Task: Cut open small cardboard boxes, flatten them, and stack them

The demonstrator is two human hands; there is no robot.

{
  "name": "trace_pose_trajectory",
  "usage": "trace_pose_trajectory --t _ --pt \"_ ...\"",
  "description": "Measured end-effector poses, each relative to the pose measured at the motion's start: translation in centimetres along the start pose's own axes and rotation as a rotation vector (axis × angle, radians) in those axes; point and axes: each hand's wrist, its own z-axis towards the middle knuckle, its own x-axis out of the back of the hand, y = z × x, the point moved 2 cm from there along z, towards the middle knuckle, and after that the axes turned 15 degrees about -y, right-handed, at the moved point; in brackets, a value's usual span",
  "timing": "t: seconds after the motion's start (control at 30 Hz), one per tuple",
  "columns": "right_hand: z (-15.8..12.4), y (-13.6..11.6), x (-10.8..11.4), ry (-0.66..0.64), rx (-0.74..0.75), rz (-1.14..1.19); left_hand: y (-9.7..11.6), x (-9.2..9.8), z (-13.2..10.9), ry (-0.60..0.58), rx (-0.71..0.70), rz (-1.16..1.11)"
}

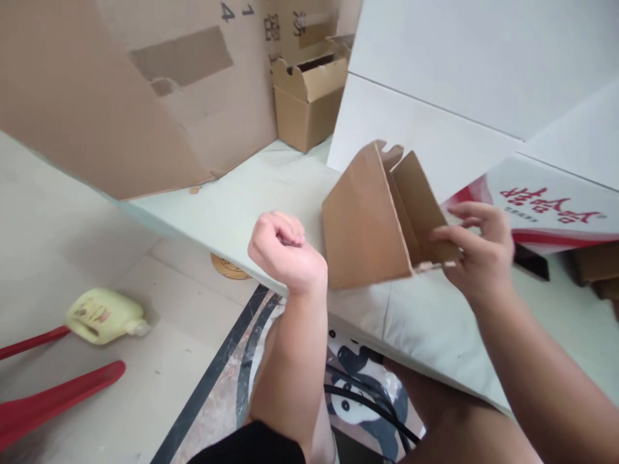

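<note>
A brown cardboard box [365, 222] stands tilted on the pale cloth-covered table [227, 222], its open side facing right. My right hand [481, 248] grips the edge of a flap at the box's right side, thumb and fingers around the cardboard. Left of the box, my left hand [285, 248] is raised over the table's front edge, fingers curled into a fist. Nothing sticks out of it, and it looks apart from the box. Part of the box's inside is hidden by its front wall.
Another brown carton [309, 96] stands at the back against a large cardboard sheet [193, 116]. White panels [435, 71] and a red-and-white printed box [551, 206] are at the right, near a dark flat object [532, 261]. A yellow bottle [106, 316] lies on the floor beside red legs [62, 399].
</note>
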Motion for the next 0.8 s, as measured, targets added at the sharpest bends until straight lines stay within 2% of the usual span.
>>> trace_pose_trajectory --t 0.1,0.2,0.3,0.4,0.5,0.6,0.7,0.8 --pt "-5.2 0.9 4.0 -0.011 0.026 0.104 -2.7 -0.9 -1.0 -0.300 0.076 0.077" --pt "-8.7 0.8 6.1 -0.013 0.008 0.112 -5.6 -2.3 -2.4 -0.658 0.187 0.201" --pt "-10.6 0.3 6.5 -0.010 -0.059 0.147 -6.9 -3.8 -4.0 -0.989 0.110 0.377" --pt "-11.4 0.0 6.6 -0.039 -0.148 0.230 -7.0 -5.1 -5.5 -1.265 -0.015 0.528" --pt "-11.6 0.5 7.3 -0.090 -0.203 0.387 -7.1 -6.0 -6.1 -1.370 -0.023 0.538" --pt "-11.8 1.8 8.5 -0.111 -0.256 0.529 -7.5 -6.5 -6.2 -1.327 0.045 0.528" --pt "-12.3 3.0 9.6 -0.129 -0.324 0.520 -7.3 -7.0 -6.9 -1.303 0.064 0.566" --pt "-12.8 3.7 10.0 -0.204 -0.379 0.489 -6.6 -7.8 -8.1 -1.375 0.031 0.639"
